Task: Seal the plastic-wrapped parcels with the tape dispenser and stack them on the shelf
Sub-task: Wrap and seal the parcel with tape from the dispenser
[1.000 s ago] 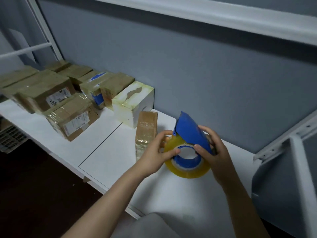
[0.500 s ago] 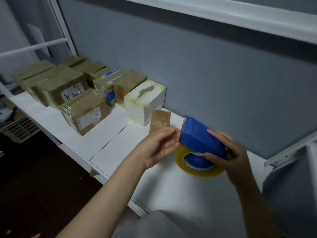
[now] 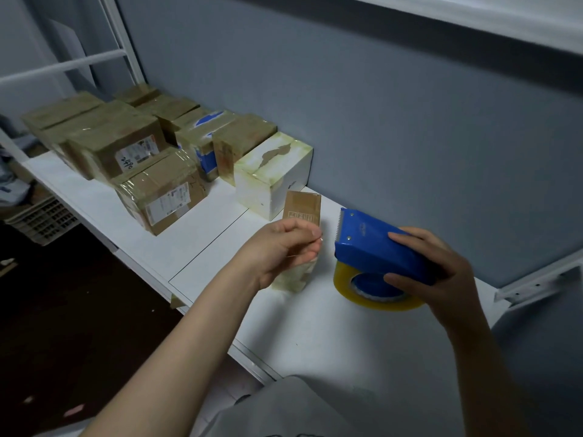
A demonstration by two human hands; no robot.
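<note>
Blue plastic tape dispenser point(image 3: 375, 247) with yellowish roll, gripped by the right hand point(image 3: 441, 272) above the white shelf point(image 3: 315, 326). The left hand point(image 3: 284, 247) pinches the clear tape end point(image 3: 319, 238) before a small upright brown parcel point(image 3: 303, 206); plastic-wrapped cardboard boxes point(image 3: 157, 190) stand beyond.

A pale slatted crate point(image 3: 41, 219) sits low left; grey wall point(image 3: 378, 121) behind.

White shelf point(image 3: 315, 335) with wrapped parcels point(image 3: 157, 197) (one white box point(image 3: 271, 176))
</note>
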